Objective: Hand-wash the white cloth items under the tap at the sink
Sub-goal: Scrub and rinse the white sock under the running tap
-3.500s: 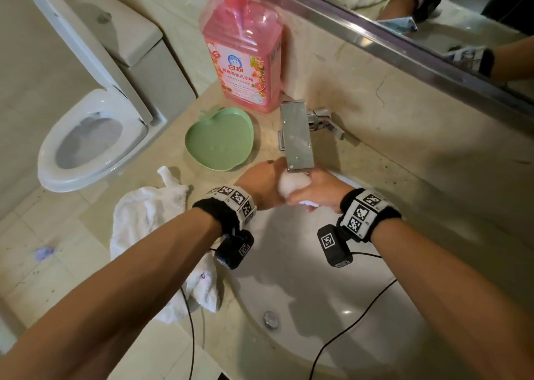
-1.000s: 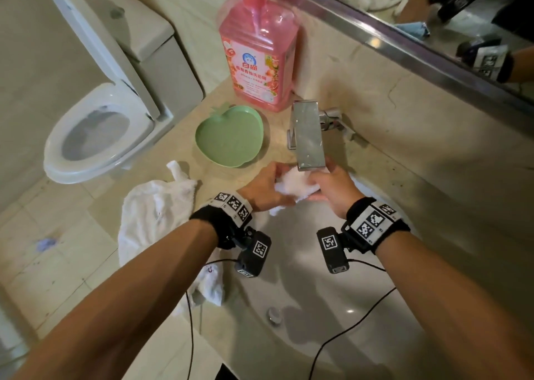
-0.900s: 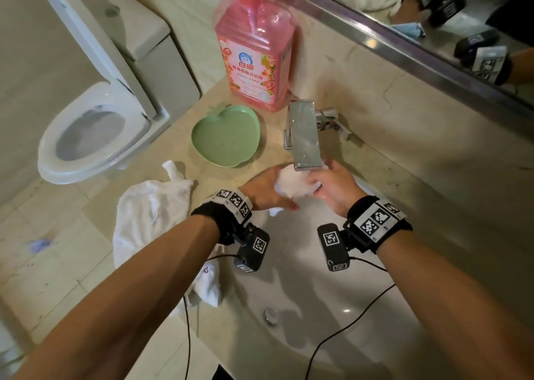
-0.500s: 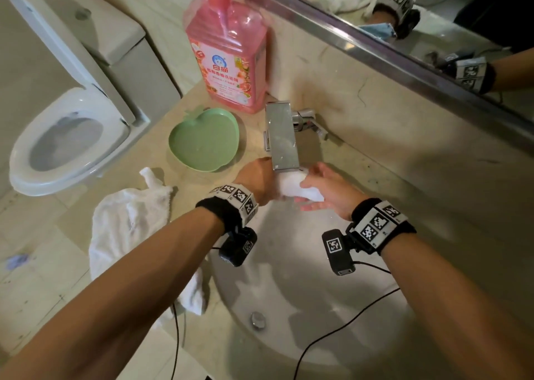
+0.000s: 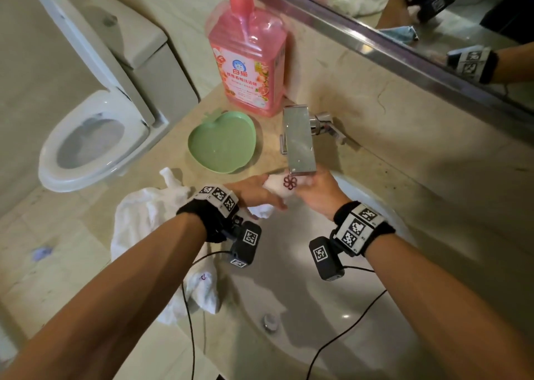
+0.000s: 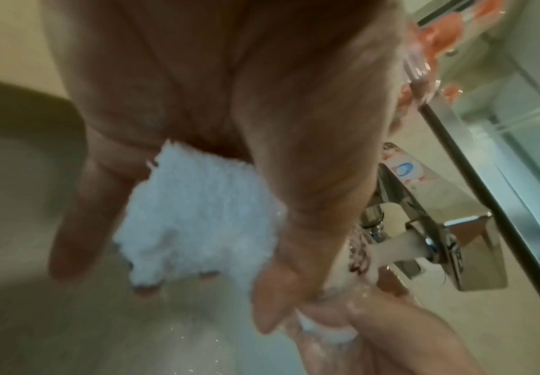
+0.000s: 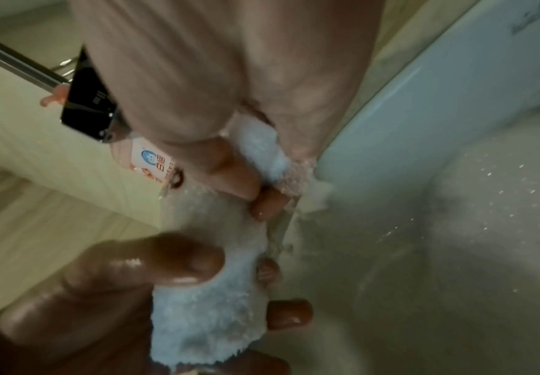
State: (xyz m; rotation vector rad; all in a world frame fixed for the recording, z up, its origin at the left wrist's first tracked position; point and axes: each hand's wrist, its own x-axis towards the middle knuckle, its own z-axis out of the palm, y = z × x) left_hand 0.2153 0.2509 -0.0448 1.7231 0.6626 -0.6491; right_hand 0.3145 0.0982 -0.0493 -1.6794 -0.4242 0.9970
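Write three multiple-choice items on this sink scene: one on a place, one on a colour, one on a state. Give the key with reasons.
1. Where does the green apple-shaped dish sit?
A. in the basin
B. on the counter beside the chrome tap
C. on the toilet

2. What colour is the pump soap bottle?
A. blue
B. pink
C. white

3. How is the small white fluffy cloth held?
A. by both hands under the tap
B. by one hand
C. lying loose

Key: B, it lies left of the tap; B, its liquid is pink; A, left hand and right hand both grip it.
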